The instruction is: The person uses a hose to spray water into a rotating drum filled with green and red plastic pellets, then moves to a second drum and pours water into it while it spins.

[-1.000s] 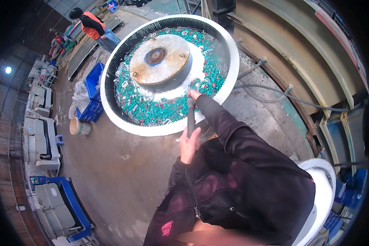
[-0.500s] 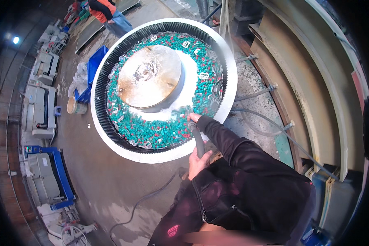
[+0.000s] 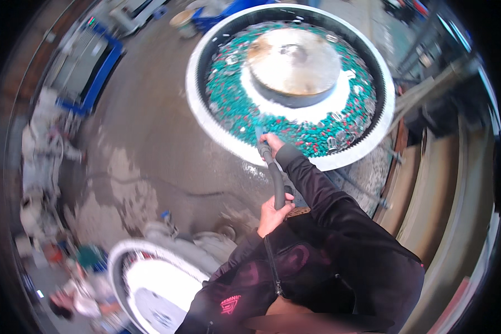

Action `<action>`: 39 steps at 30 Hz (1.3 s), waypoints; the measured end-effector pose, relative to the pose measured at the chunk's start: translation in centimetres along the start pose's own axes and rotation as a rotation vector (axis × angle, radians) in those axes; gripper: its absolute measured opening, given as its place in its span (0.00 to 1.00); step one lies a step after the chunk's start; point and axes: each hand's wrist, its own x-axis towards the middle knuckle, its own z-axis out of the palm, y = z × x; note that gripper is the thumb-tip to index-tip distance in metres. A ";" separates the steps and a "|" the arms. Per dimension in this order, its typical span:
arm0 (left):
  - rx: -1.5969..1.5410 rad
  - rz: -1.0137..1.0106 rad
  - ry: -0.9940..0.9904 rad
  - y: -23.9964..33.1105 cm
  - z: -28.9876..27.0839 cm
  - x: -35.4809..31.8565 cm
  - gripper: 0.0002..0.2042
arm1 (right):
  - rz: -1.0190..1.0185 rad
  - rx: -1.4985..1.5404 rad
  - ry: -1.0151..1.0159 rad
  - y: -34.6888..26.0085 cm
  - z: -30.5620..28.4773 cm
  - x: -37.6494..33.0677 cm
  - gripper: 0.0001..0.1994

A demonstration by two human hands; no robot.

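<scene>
My right hand point(image 3: 273, 143) is closed around the front end of a thick grey hose point(image 3: 276, 177), over the near rim of a big round tub point(image 3: 205, 114). A bluish-white blur at the hose tip may be water spray. Closer to my body, my left hand point(image 3: 273, 215) grips the same hose lower down. Inside the tub lie many small green and red pieces point(image 3: 228, 89), mixed with flat metal frames point(image 3: 332, 143) shaped like buckles. A round metal-topped hub point(image 3: 295, 61) rises from the tub's middle, ringed by a white surface.
A second white-rimmed tub point(image 3: 119, 273) stands at the lower left, with another person point(image 3: 86, 295) beyond it. A blue-framed machine point(image 3: 89, 69), a bucket point(image 3: 182, 23) and a blue bin point(image 3: 222, 16) are upper left. Large curved panels point(image 3: 428, 189) stand at right; a hose crosses the wet floor.
The view has swung, bringing the second tub and another person into sight. My hands and the hose tip have shifted left along the near side of the tub, still gripping.
</scene>
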 end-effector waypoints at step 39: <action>0.539 -0.007 -0.252 -11.2 6.3 -9.1 0.16 | -0.383 0.492 0.263 10.3 -17.7 -20.6 0.11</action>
